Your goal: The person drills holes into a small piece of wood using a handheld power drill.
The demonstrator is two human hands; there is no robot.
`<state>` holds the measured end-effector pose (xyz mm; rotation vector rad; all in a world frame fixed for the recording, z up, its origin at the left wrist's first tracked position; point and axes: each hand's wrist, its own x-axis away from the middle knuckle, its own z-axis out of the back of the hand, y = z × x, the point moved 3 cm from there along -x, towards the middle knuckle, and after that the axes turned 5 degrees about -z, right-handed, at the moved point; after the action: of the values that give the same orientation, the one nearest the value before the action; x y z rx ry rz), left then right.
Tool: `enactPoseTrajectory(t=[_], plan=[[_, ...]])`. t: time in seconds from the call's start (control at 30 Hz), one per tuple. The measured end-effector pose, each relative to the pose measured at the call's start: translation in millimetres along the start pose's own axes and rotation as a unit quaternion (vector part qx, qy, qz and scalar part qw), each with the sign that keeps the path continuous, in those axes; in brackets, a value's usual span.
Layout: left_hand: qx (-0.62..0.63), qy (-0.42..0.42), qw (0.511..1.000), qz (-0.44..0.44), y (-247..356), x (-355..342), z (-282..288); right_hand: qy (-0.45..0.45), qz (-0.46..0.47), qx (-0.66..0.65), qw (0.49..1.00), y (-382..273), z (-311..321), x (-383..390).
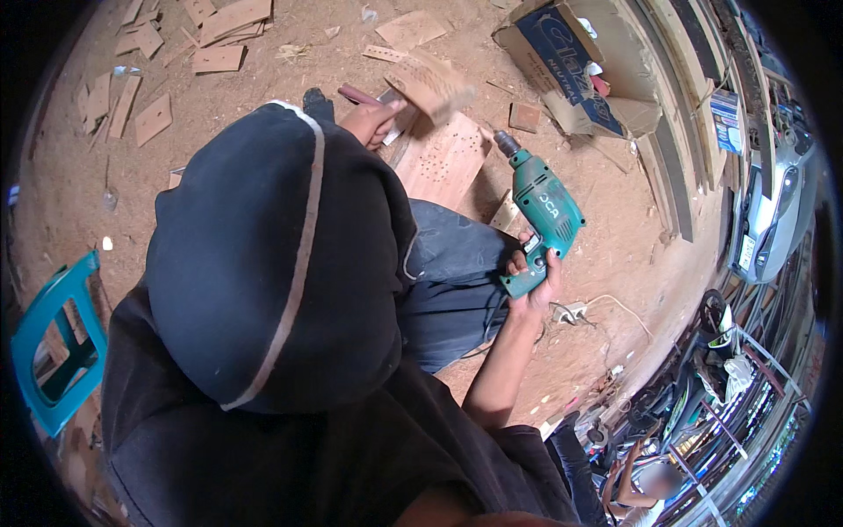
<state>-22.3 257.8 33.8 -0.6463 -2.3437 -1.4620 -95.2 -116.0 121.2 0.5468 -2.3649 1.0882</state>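
In my right hand (539, 274) is a green corded drill (544, 202), gripped by its handle, its chuck pointing up toward a pale wooden board (435, 165) dotted with many small holes. My left hand (373, 123), higher up beside that board, has its fingers curled round a thin reddish-brown piece (355, 97). A blurred wooden piece (426, 88) is tilted just right of that hand. Dark fabric with a pale stripe (263, 263) hides much of the lower middle of the view.
Wood offcuts (154, 119) litter the dusty ground. Around it are a cardboard box (642, 105), long planks (680, 176), a teal plastic chair (39, 325) and a power strip (571, 313). Farther right are a silver vehicle (764, 220) and another person (641, 492) among metal bars.
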Motion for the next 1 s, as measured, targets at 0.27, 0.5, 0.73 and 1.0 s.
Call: enactPoseTrajectory(t=[0.27,0.5,0.73,1.0], plan=[[0.264,-0.1,0.95,0.136,-12,-8,11,-0.001,-0.013,0.015,1.0,18,7,-14],[0.283,-0.056,0.95,0.119,-6,-8,26,-0.01,-0.008,0.018,1.0,19,6,-19],[0.181,-0.04,0.976,0.115,-5,-7,14,-0.02,0.005,-0.013,1.0,20,11,-21],[0.079,0.013,0.985,0.151,-13,-6,15,-0.037,0.033,-0.027,0.998,21,15,-22]])
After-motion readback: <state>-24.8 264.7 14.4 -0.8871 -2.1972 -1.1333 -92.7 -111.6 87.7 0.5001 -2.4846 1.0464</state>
